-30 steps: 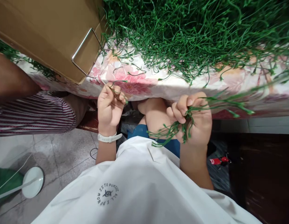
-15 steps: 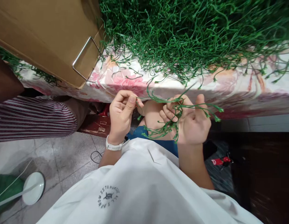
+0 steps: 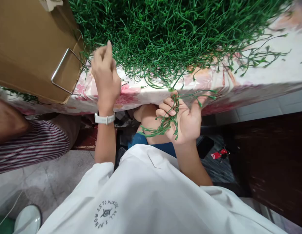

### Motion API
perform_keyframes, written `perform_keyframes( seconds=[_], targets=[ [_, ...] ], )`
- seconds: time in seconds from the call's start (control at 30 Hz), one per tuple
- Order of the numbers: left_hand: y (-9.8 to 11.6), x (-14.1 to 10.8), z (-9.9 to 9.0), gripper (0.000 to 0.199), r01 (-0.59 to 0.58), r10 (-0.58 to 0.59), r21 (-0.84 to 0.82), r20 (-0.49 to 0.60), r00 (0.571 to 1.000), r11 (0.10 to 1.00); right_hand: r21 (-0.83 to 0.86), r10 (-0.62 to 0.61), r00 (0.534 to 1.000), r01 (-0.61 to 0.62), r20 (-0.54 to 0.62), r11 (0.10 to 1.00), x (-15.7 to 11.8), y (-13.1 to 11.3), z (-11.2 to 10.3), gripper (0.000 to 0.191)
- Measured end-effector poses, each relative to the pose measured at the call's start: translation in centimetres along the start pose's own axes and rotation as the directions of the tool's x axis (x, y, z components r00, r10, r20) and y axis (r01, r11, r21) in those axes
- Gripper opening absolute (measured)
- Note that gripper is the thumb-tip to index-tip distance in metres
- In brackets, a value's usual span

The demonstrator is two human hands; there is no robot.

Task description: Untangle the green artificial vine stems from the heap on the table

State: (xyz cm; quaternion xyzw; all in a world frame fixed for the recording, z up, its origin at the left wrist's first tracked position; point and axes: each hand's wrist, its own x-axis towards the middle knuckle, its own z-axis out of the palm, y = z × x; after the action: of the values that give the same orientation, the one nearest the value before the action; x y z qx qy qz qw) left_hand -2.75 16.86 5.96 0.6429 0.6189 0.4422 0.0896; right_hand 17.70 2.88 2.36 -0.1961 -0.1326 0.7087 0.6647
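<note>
My right hand (image 3: pixel 181 118), palm up in front of the table edge, has its fingers curled round a small bunch of green artificial plant stems (image 3: pixel 163 125). Their forked tips stick out on both sides of the fingers, and the thumb stands apart. My left hand (image 3: pixel 105 71), with a white watch (image 3: pixel 105 118) on the wrist, is over the table edge by the near left end of a big pile of the same stems (image 3: pixel 165 35). Its fingers point up towards the pile, partly bent, and I see no stem in them.
Left of the pile stands a cardboard box (image 3: pixel 29 48) with a metal wire handle (image 3: pixel 65 70). A floral cloth (image 3: pixel 146 96) covers the table. At the left is another person's striped clothing (image 3: pixel 31 143). A phone (image 3: pixel 206 146) and a red key tag (image 3: pixel 218 154) lie lower right.
My left hand has moved from beside the right hand up and left to the pile's edge. My right hand still holds its bunch. The whole view has shifted somewhat.
</note>
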Motion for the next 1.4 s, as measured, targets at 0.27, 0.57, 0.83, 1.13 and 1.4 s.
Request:
perform_keyframes(
  seconds=[0.27,0.57,0.83,1.13,1.4],
  targets=[
    [5.7,-14.7,-0.4,0.026,-0.127,0.299,-0.443,0.343,0.891,0.887,-0.196,-0.141,0.99,0.137,-0.005,0.971,0.3,0.2,-0.7,0.036],
    [4.8,-15.8,0.8,0.041,0.14,0.105,-0.529,0.408,0.907,0.837,-0.206,-0.188,0.982,0.178,-0.031,0.962,0.6,0.7,-1.2,0.039],
    [4.2,-15.2,-1.2,0.021,0.097,0.124,-0.5,0.39,0.912,0.86,-0.176,-0.117,0.993,0.111,-0.026,0.978,0.3,0.3,-1.4,0.04],
    [4.6,-13.6,-0.9,0.054,0.263,0.014,-0.575,0.432,0.902,0.775,-0.332,0.061,0.983,0.0,0.171,0.943,-1.0,0.7,-0.9,0.038],
    [5.0,-13.9,-1.1,0.018,0.095,0.1,-0.63,0.267,0.959,0.77,-0.319,0.013,0.985,0.044,0.173,0.947,-1.1,1.4,-1.1,0.037]
  ],
)
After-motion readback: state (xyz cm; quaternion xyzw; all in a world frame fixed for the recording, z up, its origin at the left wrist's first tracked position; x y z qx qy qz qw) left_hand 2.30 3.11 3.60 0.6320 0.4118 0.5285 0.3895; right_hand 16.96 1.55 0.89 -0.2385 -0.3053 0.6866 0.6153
